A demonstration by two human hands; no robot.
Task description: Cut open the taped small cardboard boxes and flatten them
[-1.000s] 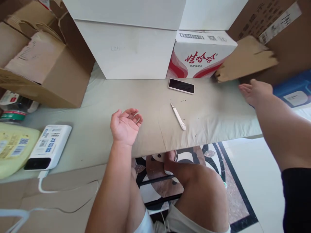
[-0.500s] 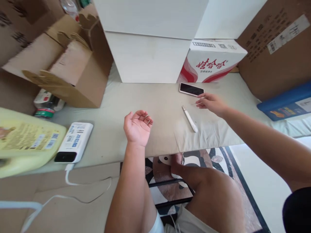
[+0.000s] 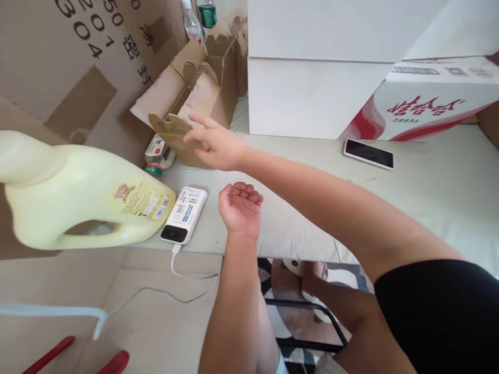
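Observation:
My left hand (image 3: 242, 210) is palm up above the pale-covered table, fingers loosely curled and thumb apart; nothing shows in the palm. My right hand (image 3: 220, 145) reaches across to the left with its fingers spread. It is in front of an open brown cardboard box (image 3: 230, 96), and whether it touches the flap I cannot tell. Below that box lies a clear bottle with a green cap (image 3: 154, 169). A white power bank (image 3: 189, 208) with a cable plugged in is left of my left hand. The white pen-like stick is out of sight.
A large pale-yellow jug (image 3: 93, 171) stands at the left. White boxes (image 3: 300, 98) rise at the back, beside a red-and-white carton (image 3: 421, 109). A phone (image 3: 368, 154) and a tiny dark thread (image 3: 371, 179) lie on the right. Red handles (image 3: 115, 362) show at lower left.
My right hand has swung from beside the phone across to the brown box on the left. The view has turned left. The thin pale strip at my left fingers no longer shows.

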